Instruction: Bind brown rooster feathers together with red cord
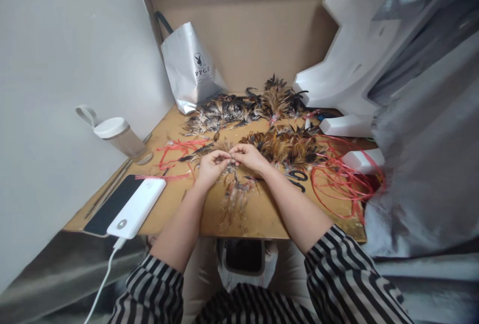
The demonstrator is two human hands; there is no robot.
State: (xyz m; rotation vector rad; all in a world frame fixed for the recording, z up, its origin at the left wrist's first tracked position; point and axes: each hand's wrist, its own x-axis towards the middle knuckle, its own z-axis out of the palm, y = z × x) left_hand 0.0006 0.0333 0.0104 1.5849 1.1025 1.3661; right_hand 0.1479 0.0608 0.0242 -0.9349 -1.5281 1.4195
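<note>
Both hands meet at desk centre: left hand (211, 164) and right hand (250, 156) have fingertips pressed together, pinching a small bunch of feathers (230, 163) between them; too small to tell whether thread is also in the grip. Loose feather cluster (236, 195) lies on the desk (262, 216) directly below the hands, fanning toward the near edge. Larger brown-black feather pile (288, 145) sits just beside the right hand, on its far right side; another feather row (239, 107) runs along the back of the desk, near the cardboard backboard (254, 29). Black-handled scissors (297, 178) lie flat next to the right wrist. Red string coils (340, 179) spread across the right part of the desk; more red string (179, 148) to the left of the left hand. White power bank (136, 208) rests partly on a dark phone (112, 205) at the left near corner, white cable (103, 281) dropping off the edge. Lidded tumbler (119, 136) stands at the left edge against the wall. Silver PPGZ bag (190, 69) leans on the backboard, back left. White foam pieces (348, 125) and grey sheeting (430, 139) on the right. Striped sleeves pushed up both forearms.
</note>
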